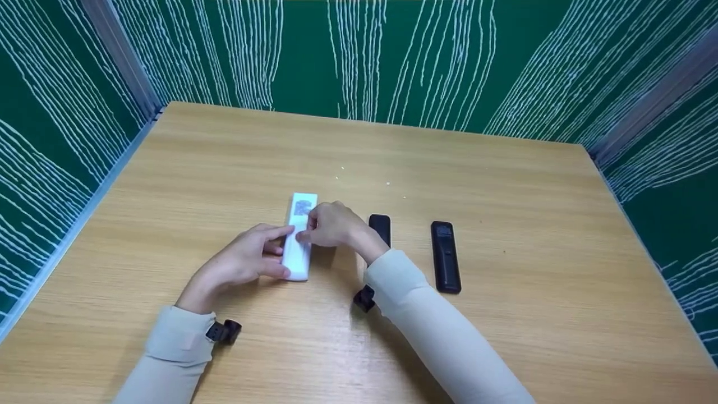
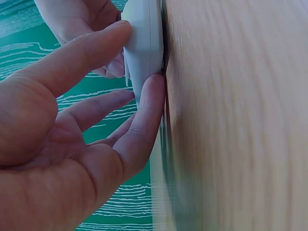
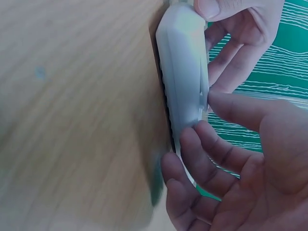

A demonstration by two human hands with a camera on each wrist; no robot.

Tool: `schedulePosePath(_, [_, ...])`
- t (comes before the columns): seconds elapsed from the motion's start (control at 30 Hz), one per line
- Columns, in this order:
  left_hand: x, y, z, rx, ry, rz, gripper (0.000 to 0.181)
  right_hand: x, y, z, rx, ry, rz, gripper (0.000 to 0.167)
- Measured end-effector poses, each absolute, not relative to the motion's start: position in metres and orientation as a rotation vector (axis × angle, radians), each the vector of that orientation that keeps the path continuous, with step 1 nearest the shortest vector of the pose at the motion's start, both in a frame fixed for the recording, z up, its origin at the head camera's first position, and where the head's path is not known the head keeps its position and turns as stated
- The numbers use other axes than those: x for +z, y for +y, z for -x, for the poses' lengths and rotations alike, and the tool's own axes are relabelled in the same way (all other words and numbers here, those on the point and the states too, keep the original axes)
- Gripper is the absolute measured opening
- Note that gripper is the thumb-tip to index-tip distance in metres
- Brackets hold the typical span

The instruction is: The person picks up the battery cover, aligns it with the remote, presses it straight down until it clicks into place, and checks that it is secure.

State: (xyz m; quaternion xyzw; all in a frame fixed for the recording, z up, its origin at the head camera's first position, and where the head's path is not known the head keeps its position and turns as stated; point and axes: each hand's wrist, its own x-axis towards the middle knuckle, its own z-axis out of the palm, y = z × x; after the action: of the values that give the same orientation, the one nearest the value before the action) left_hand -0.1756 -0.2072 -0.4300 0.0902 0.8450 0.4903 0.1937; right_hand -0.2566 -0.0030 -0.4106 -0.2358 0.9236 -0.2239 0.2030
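Observation:
A white remote control (image 1: 297, 255) lies on the table with its label side up and its button side (image 3: 166, 91) against the wood. My left hand (image 1: 240, 259) holds it along the left side, thumb near the lower end and a fingertip higher up the edge. From the right, my right hand (image 1: 335, 225) grips its upper part, the thumb on the top face and curled fingers at the side. In the right wrist view, a thin panel edge (image 3: 204, 82) stands slightly off the body beneath the right thumb.
A black remote (image 1: 380, 227) is partly covered by the right forearm, and another black remote (image 1: 446, 258) lies farther right. Small white specks (image 1: 387, 183) dot the wooden table (image 1: 533, 314). Green walls with white lines (image 1: 303, 56) enclose the back and sides.

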Motion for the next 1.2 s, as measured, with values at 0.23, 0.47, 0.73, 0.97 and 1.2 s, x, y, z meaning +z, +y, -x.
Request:
schedulePosePath(0.23, [-0.4306, -0.2077, 0.1763, 1.376, 2.373, -0.242, 0.085, -0.4091, -0.0039, 0.2596, -0.638, 2.482, 0.578, 0.031])
schedulePosePath(0.47, [-0.4315, -0.208, 0.1764, 1.383, 2.373, -0.218, 0.087, -0.4085, -0.0033, 0.2627, -0.664, 2.391, 0.486, 0.034])
schedulePosePath(0.73, [-0.4338, -0.2091, 0.1751, 1.415, 2.38, -0.273, 0.084, -0.4071, -0.0024, 0.2654, -0.659, 2.345, 0.46, 0.034])
schedulePosePath(0.97, [-0.4337, -0.2084, 0.1755, 1.414, 2.386, -0.274, 0.085, -0.4056, -0.0017, 0.2656, -0.648, 2.332, 0.442, 0.034])
schedulePosePath(1.2, [-0.4339, -0.2078, 0.1758, 1.415, 2.383, -0.26, 0.085, -0.4057, -0.0021, 0.2663, -0.635, 2.321, 0.412, 0.036])
